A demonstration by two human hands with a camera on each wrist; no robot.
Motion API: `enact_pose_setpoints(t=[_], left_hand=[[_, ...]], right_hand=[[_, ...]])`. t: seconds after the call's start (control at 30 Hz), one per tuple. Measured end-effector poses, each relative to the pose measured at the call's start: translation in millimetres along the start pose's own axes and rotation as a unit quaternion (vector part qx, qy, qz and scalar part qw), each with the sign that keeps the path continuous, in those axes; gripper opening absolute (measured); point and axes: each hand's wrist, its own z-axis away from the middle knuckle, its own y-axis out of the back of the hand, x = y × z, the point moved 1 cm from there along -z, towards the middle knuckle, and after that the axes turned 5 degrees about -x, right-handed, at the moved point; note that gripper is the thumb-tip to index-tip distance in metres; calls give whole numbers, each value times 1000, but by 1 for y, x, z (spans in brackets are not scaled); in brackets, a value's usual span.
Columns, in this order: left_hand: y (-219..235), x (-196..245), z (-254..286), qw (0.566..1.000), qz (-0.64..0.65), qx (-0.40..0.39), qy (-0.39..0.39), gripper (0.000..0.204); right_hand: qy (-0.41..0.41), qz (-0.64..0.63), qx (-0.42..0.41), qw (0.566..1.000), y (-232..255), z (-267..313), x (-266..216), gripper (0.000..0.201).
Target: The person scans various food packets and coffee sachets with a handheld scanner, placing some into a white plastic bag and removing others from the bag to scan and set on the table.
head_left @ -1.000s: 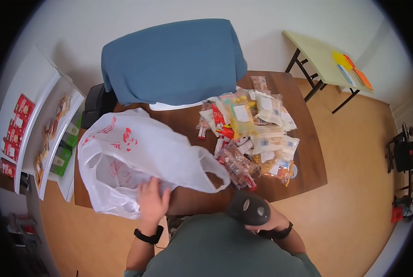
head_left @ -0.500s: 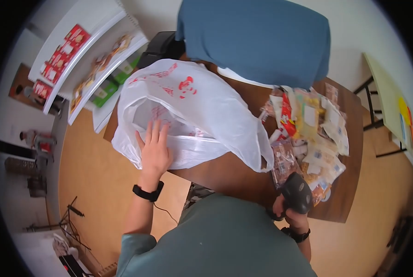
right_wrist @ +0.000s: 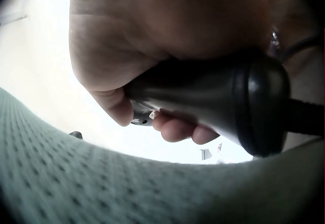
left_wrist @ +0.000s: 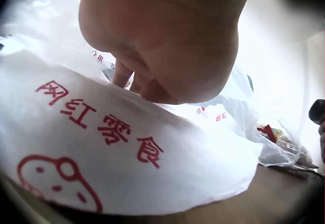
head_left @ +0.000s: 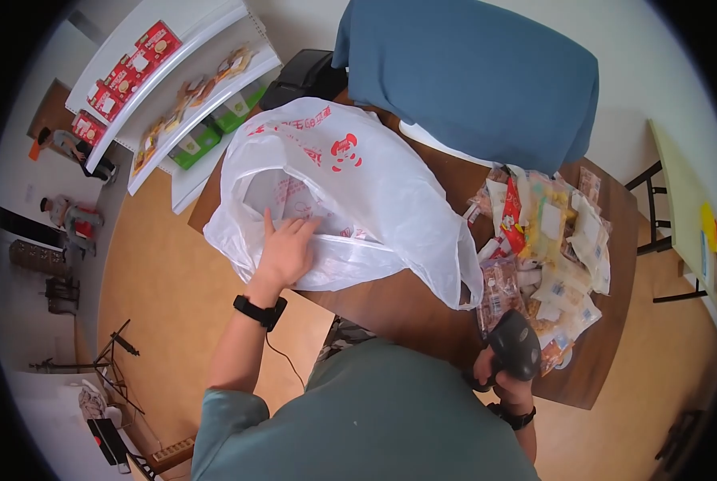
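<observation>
A white plastic bag (head_left: pixel 398 188) with red print lies on its side on the brown table (head_left: pixel 374 313), its mouth facing me. My left hand (head_left: pixel 286 252) is at the lower edge of that mouth, fingers loosely extended over the edge. In the left wrist view the fingertips (left_wrist: pixel 122 74) pass behind the bag's printed front (left_wrist: pixel 127 148). My right hand (head_left: pixel 509 381) grips a black handheld barcode scanner (head_left: pixel 517 345) in front of the table's near edge. The right wrist view shows fingers curled round its handle (right_wrist: pixel 203 94), with a cable leaving the end.
Packaged snacks (head_left: pixel 547 232) lie heaped on the table right of the bag. Behind stands a shape under a blue cloth (head_left: pixel 470 76), with a black device (head_left: pixel 306 78) beside it. A shelf (head_left: pixel 190 92) of boxes is at left, a side table (head_left: pixel 687 192) at right.
The head view has swung left, then settled. My left hand has shifted slightly at the bag's mouth, its fingers less spread. The scanner stays in my right hand, now upright near the snacks.
</observation>
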Motion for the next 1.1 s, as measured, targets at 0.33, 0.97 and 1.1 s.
enact_pose_setpoints(t=[0.33, 0.97, 1.1], left_hand=[[43, -2, -2, 957, 41, -267, 103, 41], [78, 99, 5, 843, 464, 258, -91, 51], [111, 179, -16, 963, 179, 74, -187, 64]], right_hand=[[23, -15, 23, 999, -3, -2, 6, 62], [13, 87, 45, 995, 0, 20, -6, 52], [18, 195, 101, 975, -24, 19, -22, 46]])
